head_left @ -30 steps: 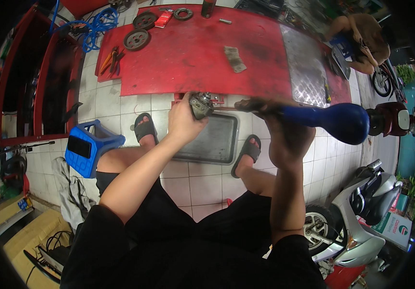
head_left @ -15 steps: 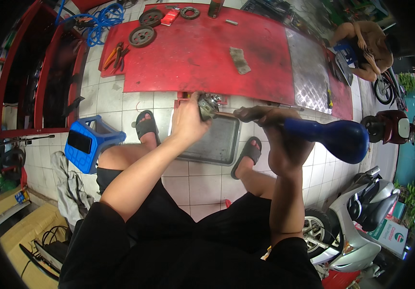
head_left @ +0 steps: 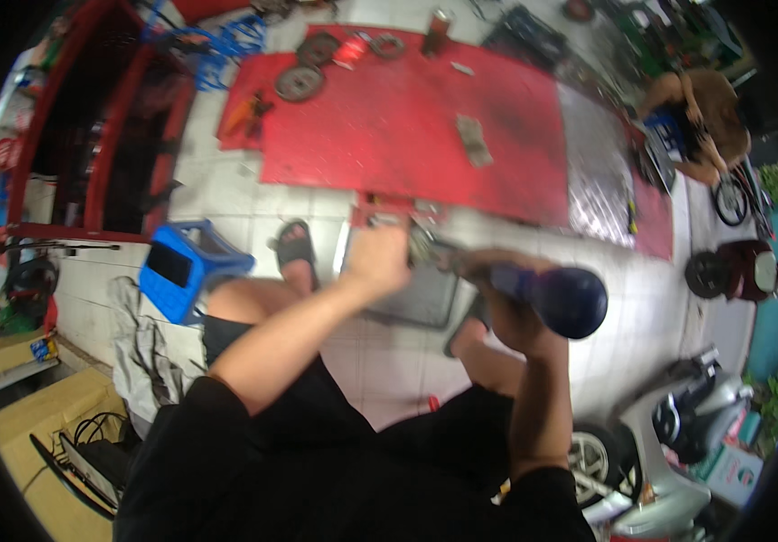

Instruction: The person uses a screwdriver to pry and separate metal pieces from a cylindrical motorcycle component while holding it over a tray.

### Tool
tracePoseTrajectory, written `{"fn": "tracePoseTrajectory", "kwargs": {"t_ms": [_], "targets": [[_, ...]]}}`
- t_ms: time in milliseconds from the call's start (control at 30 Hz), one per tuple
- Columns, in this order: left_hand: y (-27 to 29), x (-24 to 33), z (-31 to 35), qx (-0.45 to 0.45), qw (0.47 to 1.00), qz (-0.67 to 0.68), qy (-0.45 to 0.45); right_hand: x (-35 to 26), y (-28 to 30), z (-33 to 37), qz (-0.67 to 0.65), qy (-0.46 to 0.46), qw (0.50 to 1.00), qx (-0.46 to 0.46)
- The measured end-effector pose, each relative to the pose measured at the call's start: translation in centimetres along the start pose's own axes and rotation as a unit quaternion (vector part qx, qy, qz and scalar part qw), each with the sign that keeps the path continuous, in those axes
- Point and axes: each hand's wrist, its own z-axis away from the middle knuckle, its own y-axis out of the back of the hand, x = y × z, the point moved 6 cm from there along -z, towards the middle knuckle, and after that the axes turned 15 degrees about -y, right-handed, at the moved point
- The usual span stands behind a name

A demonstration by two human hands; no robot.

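My left hand (head_left: 378, 260) is closed around a small silver-grey metal part (head_left: 422, 247), a machined piece whose exact kind is blurred. It holds the part above a grey metal tray (head_left: 418, 303) on the floor, just in front of the red worktop. My right hand (head_left: 517, 307) grips a tool with a thick, bulb-ended blue handle (head_left: 571, 303), which points back toward me on the right. The tool's front end is at or very near the metal part; motion blur hides whether they touch.
On the red worktop (head_left: 389, 135) lie round metal discs (head_left: 299, 83), orange-handled pliers (head_left: 244, 116), a cloth (head_left: 474, 141) and a can (head_left: 438, 31). A blue stool (head_left: 172, 271) carries a phone (head_left: 169, 261). Motorbikes (head_left: 669, 452) stand right; another person (head_left: 710, 117) sits far right.
The view has swung, so the scene sits further right and lower. My right hand has tilted the tool; its blue handle now looks smaller and nearer the metal part. My left hand keeps its hold.
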Motion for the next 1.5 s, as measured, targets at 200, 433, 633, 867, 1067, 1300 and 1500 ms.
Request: {"fn": "tracePoseTrajectory", "kwargs": {"t_ms": [200,433,633,867,1067,1300,1500], "targets": [[-0.5,1.3,0.3,-0.025,0.999,0.031,-0.011,0.3,0.4,0.6,0.147,0.127,0.978,0.071],[-0.9,1.1,0.5,-0.057,0.997,0.004,-0.041,-1.0,-0.9,0.4,0.124,0.127,0.979,0.104],[-1.1,1.7,0.4,-0.062,0.997,0.015,-0.048,-3.2,-0.5,-0.5,0.118,0.078,0.989,0.047],[-0.6,3.6,2.6,0.116,0.970,0.040,-0.208,-6.1,-4.7,-0.3,0.050,0.125,0.985,-0.103],[-4.5,2.0,3.4,0.014,0.995,-0.027,-0.095,-4.6,-10.2,0.3,0.115,0.145,0.965,-0.185],[-1.2,3.9,1.3,-0.126,0.990,0.023,-0.055,-2.7,-1.7,-0.1,-0.214,0.040,0.976,-0.016],[-1.6,-0.7,1.1,-0.003,0.997,-0.017,-0.080,-4.2,2.0,0.5,-0.007,0.057,0.995,0.078]]}}
